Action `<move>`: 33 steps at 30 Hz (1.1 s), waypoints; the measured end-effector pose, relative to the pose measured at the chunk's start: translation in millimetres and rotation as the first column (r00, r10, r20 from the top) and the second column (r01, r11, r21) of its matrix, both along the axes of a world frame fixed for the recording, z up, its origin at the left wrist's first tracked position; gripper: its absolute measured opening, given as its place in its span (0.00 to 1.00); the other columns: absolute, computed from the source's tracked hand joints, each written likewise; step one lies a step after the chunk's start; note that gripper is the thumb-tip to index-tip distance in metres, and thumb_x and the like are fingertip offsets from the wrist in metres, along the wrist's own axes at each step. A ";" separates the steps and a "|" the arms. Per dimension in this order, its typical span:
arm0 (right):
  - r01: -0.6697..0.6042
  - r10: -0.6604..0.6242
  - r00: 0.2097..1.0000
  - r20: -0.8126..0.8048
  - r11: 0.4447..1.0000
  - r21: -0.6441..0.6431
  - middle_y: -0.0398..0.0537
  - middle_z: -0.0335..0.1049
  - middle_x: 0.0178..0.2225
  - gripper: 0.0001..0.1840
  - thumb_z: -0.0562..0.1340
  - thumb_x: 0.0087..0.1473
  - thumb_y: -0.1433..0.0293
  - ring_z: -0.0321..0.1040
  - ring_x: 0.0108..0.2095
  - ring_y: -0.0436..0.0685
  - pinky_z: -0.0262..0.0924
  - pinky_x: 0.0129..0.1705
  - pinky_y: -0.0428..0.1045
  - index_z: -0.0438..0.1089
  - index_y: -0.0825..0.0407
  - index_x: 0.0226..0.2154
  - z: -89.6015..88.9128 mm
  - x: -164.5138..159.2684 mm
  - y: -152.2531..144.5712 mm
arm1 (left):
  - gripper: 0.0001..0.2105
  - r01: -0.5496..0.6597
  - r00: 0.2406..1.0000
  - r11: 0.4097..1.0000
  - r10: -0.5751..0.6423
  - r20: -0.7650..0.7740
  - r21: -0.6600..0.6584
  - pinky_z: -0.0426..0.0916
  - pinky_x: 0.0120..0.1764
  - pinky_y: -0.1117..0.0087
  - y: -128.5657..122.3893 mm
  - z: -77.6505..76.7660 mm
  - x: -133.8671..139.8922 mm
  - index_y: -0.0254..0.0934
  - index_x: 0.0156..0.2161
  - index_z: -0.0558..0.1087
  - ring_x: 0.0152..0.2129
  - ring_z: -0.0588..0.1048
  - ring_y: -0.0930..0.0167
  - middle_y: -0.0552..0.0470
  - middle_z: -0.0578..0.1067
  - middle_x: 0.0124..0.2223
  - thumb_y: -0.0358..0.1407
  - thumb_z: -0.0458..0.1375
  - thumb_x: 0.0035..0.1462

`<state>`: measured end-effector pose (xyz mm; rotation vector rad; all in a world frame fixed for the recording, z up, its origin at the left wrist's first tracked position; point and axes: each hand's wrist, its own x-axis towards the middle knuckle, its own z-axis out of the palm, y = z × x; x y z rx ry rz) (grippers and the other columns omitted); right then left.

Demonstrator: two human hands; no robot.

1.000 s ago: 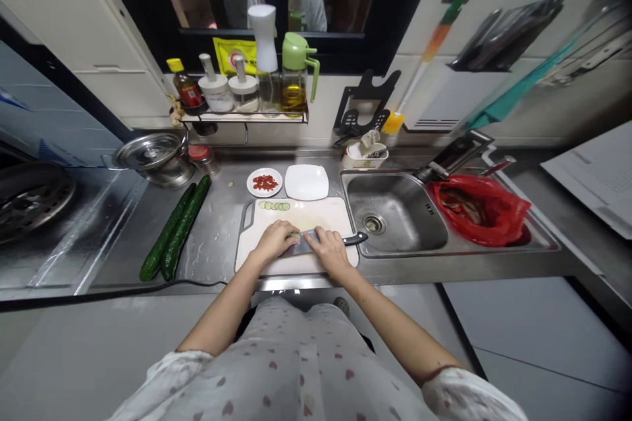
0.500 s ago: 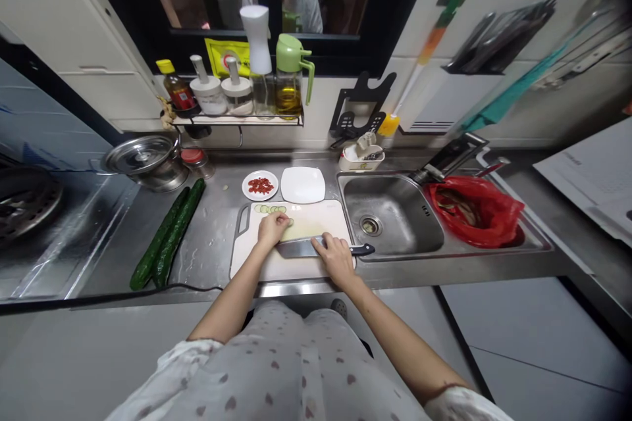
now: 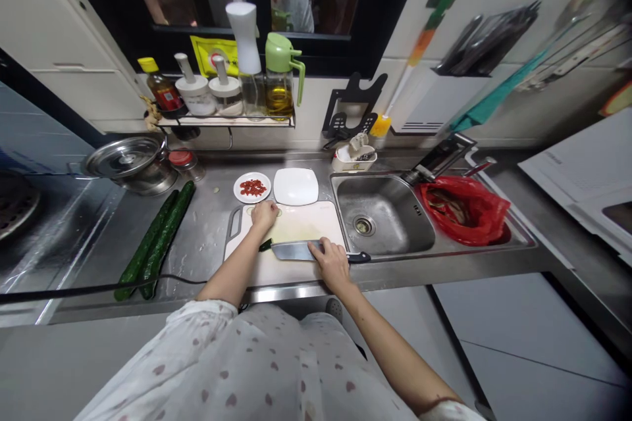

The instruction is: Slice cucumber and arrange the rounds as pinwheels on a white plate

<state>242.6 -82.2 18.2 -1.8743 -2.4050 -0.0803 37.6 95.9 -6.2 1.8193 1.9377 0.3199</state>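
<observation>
My left hand (image 3: 265, 213) is at the upper left of the white cutting board (image 3: 301, 274), over the cucumber slices (image 3: 279, 212). Its fingers are curled together and cover most of the slices; whatever they hold is hidden. My right hand (image 3: 334, 261) is closed on the kitchen knife (image 3: 294, 250) where blade meets black handle, with the fingers over the blade. The knife lies almost level over the board, its tip to the left. A dark green cucumber end (image 3: 265, 245) sits just beyond that tip.
Two whole cucumbers (image 3: 165, 237) lie left of the board. Behind it are a plate of chopped red pieces (image 3: 253, 187) and a white square plate (image 3: 295, 186). On the right are the sink (image 3: 390, 220) and a red plastic bag (image 3: 464, 227). A lidded pot (image 3: 131, 164) stands back left.
My left hand has moved up and left, from beside the blade to the cucumber slices. The cucumber end left of the knife has come into view. My right hand stays on the knife.
</observation>
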 end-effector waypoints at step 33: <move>0.140 -0.218 0.913 -0.343 0.961 -0.239 0.49 0.64 0.42 0.19 0.47 0.63 0.68 0.66 0.36 0.51 0.57 0.38 0.45 0.66 0.51 0.51 9.0 -22.5 17.6 | 0.11 0.042 0.934 0.933 -0.164 0.318 0.357 0.66 0.48 0.66 -126.7 -20.3 -54.7 0.40 0.42 0.74 0.42 0.72 0.68 0.48 0.75 0.43 0.39 0.52 0.59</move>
